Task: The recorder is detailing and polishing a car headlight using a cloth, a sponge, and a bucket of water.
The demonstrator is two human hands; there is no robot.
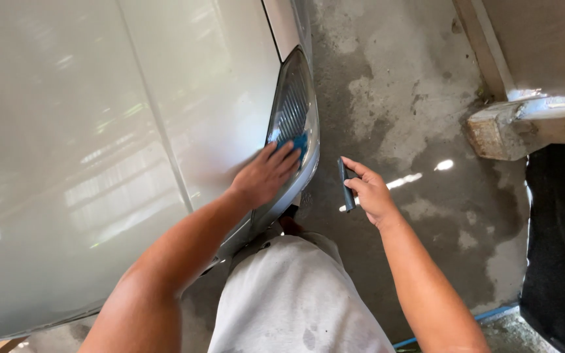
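Note:
My left hand (266, 173) presses a small blue cloth or pad (297, 142) flat against the clear headlight (292, 111) at the corner of a silver car. The fingers cover most of the blue piece; only its upper edge shows. My right hand (369, 191) hovers beside the car's corner, over the floor, gripping a slim dark block-shaped object (346, 183) held upright between thumb and fingers. The two hands are a short gap apart. My grey shorts fill the bottom centre.
The car's glossy silver hood (99, 144) fills the left half. Stained, damp concrete floor (413, 104) lies to the right. A chipped concrete ledge (531, 124) and a dark mat (564, 248) sit at the far right, with a blue strip along the floor edge.

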